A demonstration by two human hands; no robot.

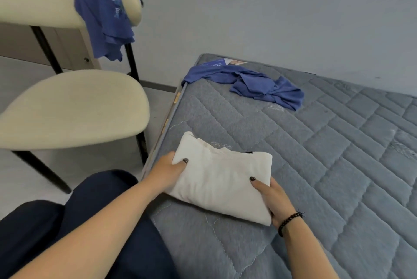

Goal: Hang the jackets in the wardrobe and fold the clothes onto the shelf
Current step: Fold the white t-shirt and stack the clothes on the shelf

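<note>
While both arms reach forward:
Left hand: grips folded cream garment, thumb on top.
Right hand: grips its opposite end.
Garment: soft rectangle near quilted grey mattress left edge.

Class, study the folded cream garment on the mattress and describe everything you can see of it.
The cream garment is folded into a thick, soft rectangular bundle of plain cloth, with a small dark tag at its far edge. It lies near the corner of the grey quilted mattress. The left hand grips its left end and the right hand its right end, thumbs on top, fingers hidden beneath. Whether it is lifted cannot be told.
</note>
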